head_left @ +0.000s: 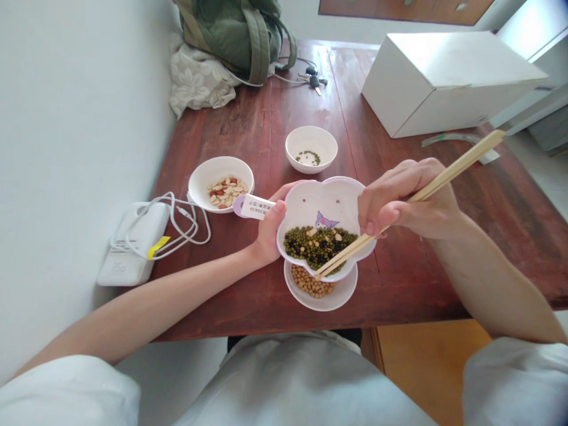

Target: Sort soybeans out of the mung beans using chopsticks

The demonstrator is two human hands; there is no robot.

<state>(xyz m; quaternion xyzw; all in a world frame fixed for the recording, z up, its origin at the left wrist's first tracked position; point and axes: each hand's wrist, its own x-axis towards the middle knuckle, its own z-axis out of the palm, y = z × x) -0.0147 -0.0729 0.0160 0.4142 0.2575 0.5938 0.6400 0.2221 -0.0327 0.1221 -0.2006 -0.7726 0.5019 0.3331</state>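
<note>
My left hand (269, 228) grips the left side of a flower-shaped white bowl (326, 204) with a cartoon print, tilted toward me and holding mixed green and dark beans (317, 242). My right hand (406, 198) is closed on a pair of wooden chopsticks (412, 198); their tips reach over the bowl's near rim. Directly under that rim stands a small white bowl of tan soybeans (315, 287). A white bowl of peanuts (220, 183) sits to the left. Farther back is a white bowl with a few green beans (310, 148).
The red-brown wooden table (275, 124) carries a white cardboard box (444, 77) at the back right, a green backpack (239, 29) on a floral cloth at the back left, and keys (313, 78). A white device with coiled cable (137, 239) lies off the table's left edge.
</note>
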